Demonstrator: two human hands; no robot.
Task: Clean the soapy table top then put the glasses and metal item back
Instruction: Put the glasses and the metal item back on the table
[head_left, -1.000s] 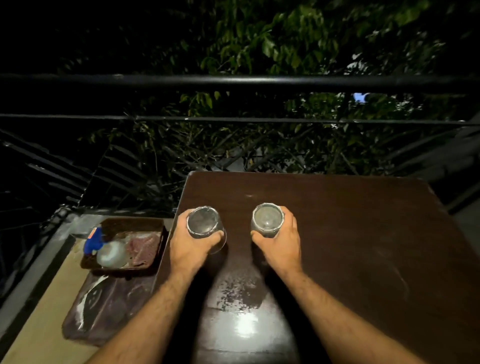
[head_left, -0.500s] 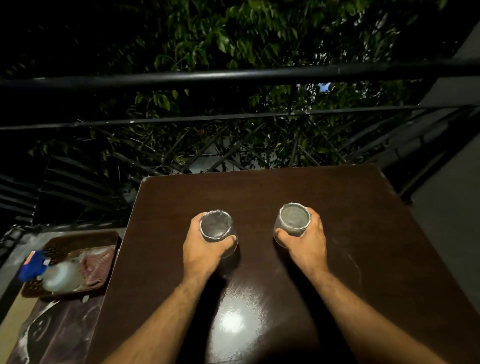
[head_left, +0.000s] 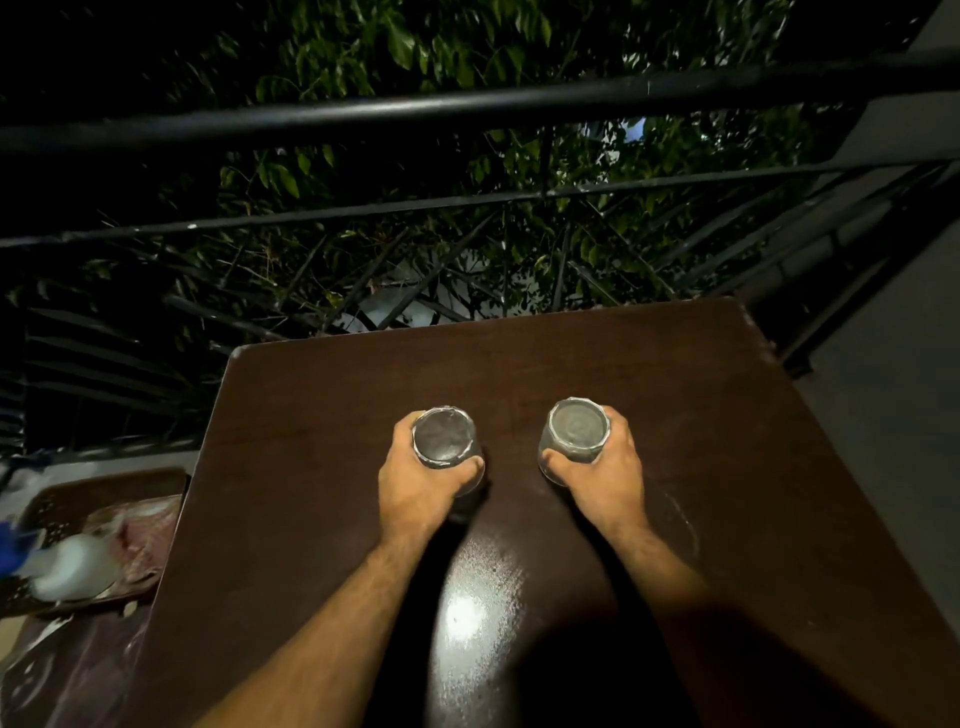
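- The left hand (head_left: 421, 480) reaches forward from the near edge, forearm slanting in from the lower left, fingers and thumb wrapped around the left glass (head_left: 445, 439).
- That glass stands on the table top (head_left: 322, 467), a little left of its middle; its flat round end faces up toward the camera, and the thumb crosses its near side.
- The right hand (head_left: 605, 475) mirrors this, forearm coming in from the lower right, fingers curled around the far and right side of the right glass (head_left: 576, 431) and thumb pressed on its near left side.
- The two glasses stand side by side, apart, with a strip of bare dark wood between them.
- A bright glare patch (head_left: 465, 618) sits on the wood between the forearms, near the person; faint pale smears (head_left: 680, 519) curve just right of the right wrist.
- Beyond the glasses the table runs bare to its far edge, with rounded corners at far left and far right; open wood also lies to the right of the right hand.
- A black railing (head_left: 467, 109) crosses behind the far edge, with leafy branches beyond.
- Left of the table, lower down, a brown tray (head_left: 78, 499) holds a pale rounded bottle (head_left: 72, 571) and a reddish cloth (head_left: 145, 540), well apart from the hands.
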